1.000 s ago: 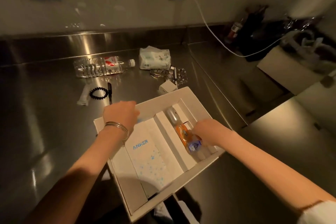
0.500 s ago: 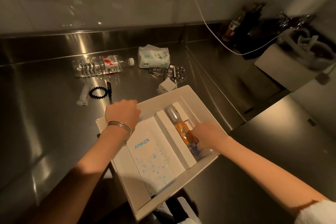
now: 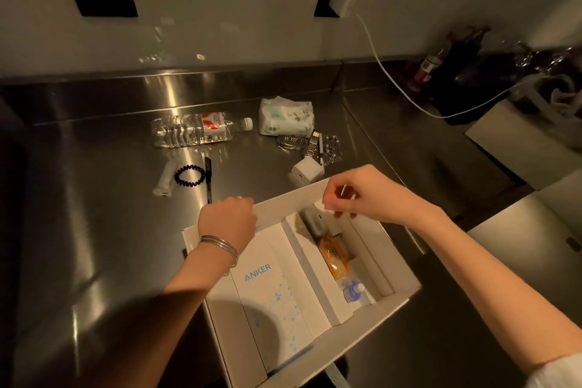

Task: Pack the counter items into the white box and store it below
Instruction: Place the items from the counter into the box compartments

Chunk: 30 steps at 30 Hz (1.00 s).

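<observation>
While the left hand [image 3: 228, 220] grips the far rim of the white box [image 3: 289, 200], which sits at the counter's [image 3: 94, 230] near edge, the right hand [image 3: 362, 195] hovers over its far right corner, fingers loosely curled, looks empty. The white charger cube [image 3: 307, 171] sits just past that rim, so I'd say the right hand's nearer.

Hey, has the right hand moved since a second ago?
Yes. The right hand left the near end of the white box, by the small bottle, for its far rim.
</observation>
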Motion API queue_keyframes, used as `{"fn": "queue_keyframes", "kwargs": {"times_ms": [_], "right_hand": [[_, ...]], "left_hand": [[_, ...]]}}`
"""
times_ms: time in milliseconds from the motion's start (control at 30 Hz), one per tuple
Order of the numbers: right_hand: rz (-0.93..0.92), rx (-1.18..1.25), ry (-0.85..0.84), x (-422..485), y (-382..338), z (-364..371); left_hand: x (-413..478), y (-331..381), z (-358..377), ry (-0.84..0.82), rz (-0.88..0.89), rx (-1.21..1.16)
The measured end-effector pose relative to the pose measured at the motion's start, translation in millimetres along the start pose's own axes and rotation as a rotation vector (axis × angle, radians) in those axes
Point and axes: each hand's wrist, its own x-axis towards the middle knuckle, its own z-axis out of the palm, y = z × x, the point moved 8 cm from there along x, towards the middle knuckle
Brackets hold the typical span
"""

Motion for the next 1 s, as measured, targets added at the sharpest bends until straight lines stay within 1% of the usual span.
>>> {"fn": "queue_keyframes", "kwargs": {"times_ms": [67,133,233,267,300,367,400,533,600,667,733,867,933,967,1000], "right_hand": [[-0.09,0.068,0.049,27,-17,-17],[-0.145,0.071,0.029,64,-26,-18],[-0.172,0.006,-0.105,127,-25,4],[-0.184,-0.036,-0.156,145,-24,16],[-0.209,-0.086,-0.205,160,-25,28],[-0.268,-0.177,-0.312,182,-28,56],[-0.297,-0.216,-0.367,191,-28,72],[-0.415,-0.348,-0.525,210,-29,130],[-0.466,-0.381,-0.565,212,-33,146],[-0.509,-0.416,-0.56,213,-37,151],[-0.525,-0.431,-0.543,214,-37,153],[-0.484,-0.376,-0.468,210,-27,149],[-0.457,-0.37,-0.379,209,-20,129],[-0.429,-0.336,-0.303,209,-16,111],[-0.389,-0.24,-0.209,207,-14,88]], "left_hand": [[-1,0,-1,-0.002,0.007,0.005],[-2,-1,-4,-0.029,0.0,-0.009],[-4,-7,0,-0.077,-0.021,-0.06],[-7,-9,0,-0.064,-0.021,-0.074],[-11,-10,-5,-0.006,-0.003,-0.096],[-17,-10,-13,0.167,0.063,-0.115],[-19,-12,-12,0.2,0.077,-0.125],[-20,-17,-8,0.149,0.025,-0.165],[-19,-19,-7,0.157,-0.014,-0.145],[-21,-21,-10,0.162,-0.069,-0.198],[-20,-20,-11,0.154,-0.083,-0.235],[-19,-20,-8,0.14,-0.097,-0.25],[-17,-21,-8,0.126,-0.105,-0.246],[-17,-21,-8,0.108,-0.102,-0.221],[-16,-21,-8,0.085,-0.102,-0.197]]}}
